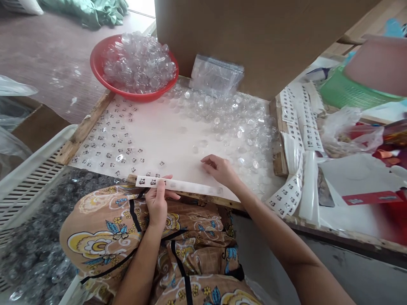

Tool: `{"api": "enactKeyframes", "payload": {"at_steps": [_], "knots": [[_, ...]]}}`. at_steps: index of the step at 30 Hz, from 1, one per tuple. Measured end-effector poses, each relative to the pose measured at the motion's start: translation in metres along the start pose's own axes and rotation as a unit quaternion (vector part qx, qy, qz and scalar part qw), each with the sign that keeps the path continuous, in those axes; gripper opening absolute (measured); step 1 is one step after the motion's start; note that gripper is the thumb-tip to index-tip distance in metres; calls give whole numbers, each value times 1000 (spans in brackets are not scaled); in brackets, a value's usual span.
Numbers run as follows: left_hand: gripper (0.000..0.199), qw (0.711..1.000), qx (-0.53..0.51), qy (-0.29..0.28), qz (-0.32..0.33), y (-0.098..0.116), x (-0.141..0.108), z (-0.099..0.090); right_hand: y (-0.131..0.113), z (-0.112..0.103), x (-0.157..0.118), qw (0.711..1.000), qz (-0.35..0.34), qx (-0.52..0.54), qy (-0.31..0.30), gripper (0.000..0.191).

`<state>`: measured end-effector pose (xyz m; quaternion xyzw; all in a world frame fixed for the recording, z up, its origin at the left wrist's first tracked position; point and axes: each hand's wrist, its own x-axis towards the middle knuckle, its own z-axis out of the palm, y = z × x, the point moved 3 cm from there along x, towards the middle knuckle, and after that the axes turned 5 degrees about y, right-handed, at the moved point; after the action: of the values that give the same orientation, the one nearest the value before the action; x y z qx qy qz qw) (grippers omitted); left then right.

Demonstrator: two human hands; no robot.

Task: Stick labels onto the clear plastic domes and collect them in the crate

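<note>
My left hand (159, 201) grips a white strip of panda stickers (187, 186) at the near edge of the board, thumb on top. A few panda prints show at the strip's left end; its right part looks bare. Over the white board (165, 135) hovers my right hand (219, 169), thumb and index finger brought together; whatever may be between them is too small to make out. Clear round plastic pieces (241, 123) cover the board's far and right side. Pieces bearing panda prints (111, 144) lie spread on the left.
A red bowl (95, 63) heaped with clear pieces stands at the back left. Behind the board rises a cardboard box (254, 38), a clear plastic packet (216, 74) before it. More sticker strips (289, 190) lie at right. A white basket (38, 169) holds panda-marked pieces, lower left.
</note>
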<state>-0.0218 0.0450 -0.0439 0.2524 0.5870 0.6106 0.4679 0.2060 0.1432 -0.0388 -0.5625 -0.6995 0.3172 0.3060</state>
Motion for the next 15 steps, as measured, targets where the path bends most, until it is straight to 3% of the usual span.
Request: {"api": "enactKeyframes", "payload": {"at_steps": [6, 11, 15], "knots": [[48, 1000, 1, 3, -3, 0, 0, 1, 4, -10, 16, 989, -57, -105, 83, 17], [50, 1000, -7, 4, -8, 0, 0, 1, 6, -2, 26, 975, -103, -193, 44, 22], [50, 1000, -11, -1, -10, 0, -1, 1, 1, 0, 24, 980, -87, -172, 41, 27]]}}
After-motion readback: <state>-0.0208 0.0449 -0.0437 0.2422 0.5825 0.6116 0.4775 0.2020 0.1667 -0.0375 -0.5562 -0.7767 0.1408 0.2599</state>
